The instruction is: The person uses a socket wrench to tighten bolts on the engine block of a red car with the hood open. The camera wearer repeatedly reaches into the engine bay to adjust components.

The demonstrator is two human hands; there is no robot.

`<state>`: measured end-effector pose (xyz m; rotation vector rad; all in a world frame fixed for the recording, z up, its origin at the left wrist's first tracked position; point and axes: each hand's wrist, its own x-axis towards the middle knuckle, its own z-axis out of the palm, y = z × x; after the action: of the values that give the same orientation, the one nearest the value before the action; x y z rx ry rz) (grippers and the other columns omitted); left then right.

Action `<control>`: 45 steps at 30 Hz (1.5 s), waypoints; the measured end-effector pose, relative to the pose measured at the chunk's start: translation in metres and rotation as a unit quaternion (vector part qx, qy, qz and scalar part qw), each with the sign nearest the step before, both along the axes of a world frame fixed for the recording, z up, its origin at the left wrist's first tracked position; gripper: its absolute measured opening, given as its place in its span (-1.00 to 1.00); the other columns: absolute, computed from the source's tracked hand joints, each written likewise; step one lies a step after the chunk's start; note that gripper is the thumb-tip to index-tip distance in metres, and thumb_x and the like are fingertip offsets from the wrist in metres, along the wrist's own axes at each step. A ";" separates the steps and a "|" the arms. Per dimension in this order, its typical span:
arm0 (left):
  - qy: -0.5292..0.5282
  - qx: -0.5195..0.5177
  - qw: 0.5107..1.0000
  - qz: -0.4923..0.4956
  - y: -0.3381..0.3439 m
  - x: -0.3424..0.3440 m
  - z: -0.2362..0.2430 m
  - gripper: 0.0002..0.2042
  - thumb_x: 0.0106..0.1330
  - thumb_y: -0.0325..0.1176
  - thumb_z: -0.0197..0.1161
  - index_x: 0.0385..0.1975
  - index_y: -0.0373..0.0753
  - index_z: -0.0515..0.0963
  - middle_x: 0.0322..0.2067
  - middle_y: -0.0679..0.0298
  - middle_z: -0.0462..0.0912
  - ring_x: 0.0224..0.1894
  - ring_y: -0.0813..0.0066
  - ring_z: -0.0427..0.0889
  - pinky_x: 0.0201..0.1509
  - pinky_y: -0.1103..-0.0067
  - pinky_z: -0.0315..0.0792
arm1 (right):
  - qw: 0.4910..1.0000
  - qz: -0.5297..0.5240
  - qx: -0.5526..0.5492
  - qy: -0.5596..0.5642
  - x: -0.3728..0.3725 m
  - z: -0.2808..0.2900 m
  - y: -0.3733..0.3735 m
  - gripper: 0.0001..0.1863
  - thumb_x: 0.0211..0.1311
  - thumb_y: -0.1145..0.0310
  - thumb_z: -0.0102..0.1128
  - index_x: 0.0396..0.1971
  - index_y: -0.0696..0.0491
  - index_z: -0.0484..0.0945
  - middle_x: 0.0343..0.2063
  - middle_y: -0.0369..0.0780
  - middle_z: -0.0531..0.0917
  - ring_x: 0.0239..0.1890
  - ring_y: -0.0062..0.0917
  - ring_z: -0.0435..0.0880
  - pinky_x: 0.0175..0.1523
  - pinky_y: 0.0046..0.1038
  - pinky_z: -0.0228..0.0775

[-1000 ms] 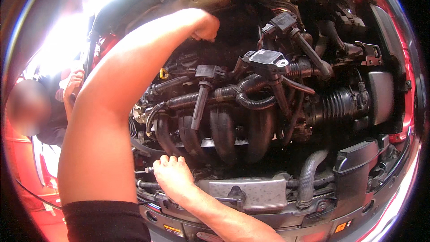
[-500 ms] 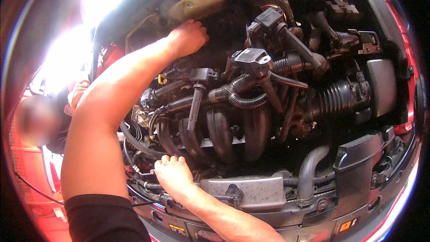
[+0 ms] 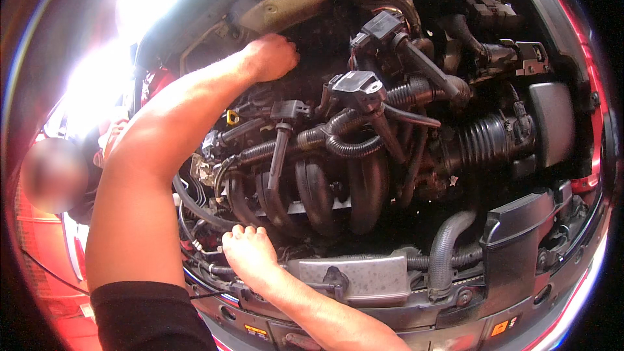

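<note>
My left hand point(image 3: 273, 57) reaches across to the far side of an open engine bay. It is closed in a fist over the dark area behind the engine, and whatever its fingers hold is hidden. My right hand point(image 3: 250, 250) is closed too, by the front edge next to black hoses, its grip out of sight. Between them lie pulled-out ignition coils: one point(image 3: 283, 136) over the black intake manifold point(image 3: 316, 198), a second point(image 3: 361, 88) to its right and a third point(image 3: 383, 26) farther back. A yellow-ringed part point(image 3: 232, 117) sits below my left forearm.
A ribbed air intake hose point(image 3: 484, 146) runs at the right beside a black box point(image 3: 552, 123). A grey radiator hose point(image 3: 448, 247) and a silver plate point(image 3: 374, 277) are at the front. Another person's hand point(image 3: 116, 135) shows at the left, past my arm.
My left hand has turned slightly and its fingers look more tucked in. My right hand stays in place on the front edge. The whole view has shifted a little.
</note>
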<state>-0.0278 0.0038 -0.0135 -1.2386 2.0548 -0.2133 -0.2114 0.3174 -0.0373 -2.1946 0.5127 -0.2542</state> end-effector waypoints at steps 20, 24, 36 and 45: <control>0.493 -0.562 0.439 0.498 -0.027 -0.036 -0.058 -0.54 0.35 -0.01 0.18 -0.20 -0.39 0.69 -0.23 -0.19 0.70 -0.07 -0.22 0.67 0.04 0.15 0.52 | 0.766 -0.162 0.587 -0.204 -0.009 0.016 -0.017 -0.87 0.16 0.43 0.26 -0.33 0.16 0.64 -0.35 -0.12 0.70 -0.27 -0.45 0.65 -0.10 -0.33 0.49; 0.531 -0.530 0.489 0.446 -0.031 -0.029 -0.063 -0.57 0.34 -0.06 0.14 -0.20 -0.38 0.68 -0.16 -0.19 0.68 0.00 -0.16 0.64 0.11 0.17 0.49 | 0.742 -0.164 0.611 -0.224 -0.009 0.015 -0.017 -0.89 0.15 0.44 0.28 -0.38 0.16 0.65 -0.40 -0.13 0.72 -0.34 -0.53 0.64 -0.15 -0.35 0.50; 0.467 -0.319 0.641 0.519 -0.002 -0.023 -0.042 -0.74 0.09 -0.39 0.39 -0.21 -0.27 0.62 -0.16 -0.01 0.70 -0.01 0.08 0.68 0.11 0.34 0.52 | 0.996 0.025 0.085 -0.022 0.004 -0.010 -0.004 -0.80 0.07 0.33 0.28 -0.37 0.14 0.66 -0.38 -0.03 0.65 -0.16 -0.09 0.63 -0.09 -0.14 0.40; 0.444 -0.407 0.672 0.430 0.014 -0.020 -0.003 -0.74 0.21 -0.37 0.38 -0.11 -0.24 0.62 -0.13 -0.04 0.71 0.02 0.05 0.68 0.12 0.32 0.51 | 0.999 0.048 0.013 -0.008 0.003 -0.002 -0.006 -0.81 0.18 0.34 0.15 -0.33 0.14 0.64 -0.35 -0.15 0.66 -0.26 -0.31 0.70 -0.18 -0.26 0.47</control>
<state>-0.0481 0.0180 -0.0165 -3.2552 1.7440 -0.0484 -0.2085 0.3114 -0.0390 -2.1839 0.3976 -0.2133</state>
